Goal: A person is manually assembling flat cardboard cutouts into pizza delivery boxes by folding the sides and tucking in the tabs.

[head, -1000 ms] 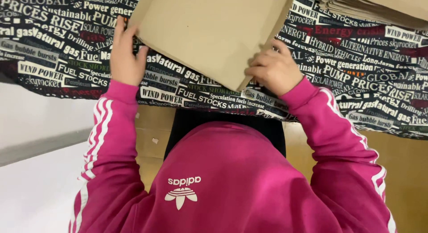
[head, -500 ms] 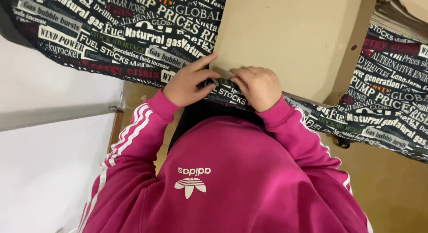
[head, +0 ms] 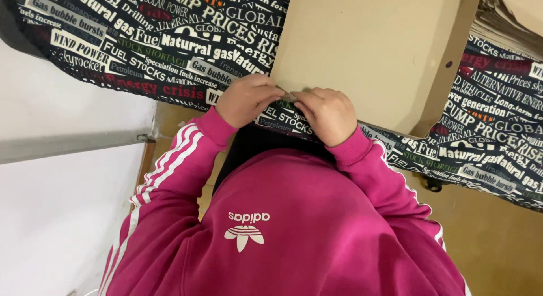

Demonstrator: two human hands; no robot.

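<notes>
Flat brown cardboard sheet (head: 367, 52) lying on the bench under the printed cloth (head: 169, 41), near corner at the bench edge, just in front of the chest; pinched there by both hands, touching each other. Left hand (head: 249, 101) with fingers curled narrow on the corner from the left; right hand (head: 328, 115) with fingers closed on the same corner from the right; something small and pale between the fingertips, too small to tell what. Probably a risk of tearing or creasing the corner, if pulled too hard from both sides; also possible sliding of the sheet on the smooth cloth, with nothing holding the far side. Stack of more cardboard (head: 509, 18) at the far right, near enough to be pushed by a shifting sheet. Pink sleeves with white stripes (head: 169, 160) below; pale floor at left.
</notes>
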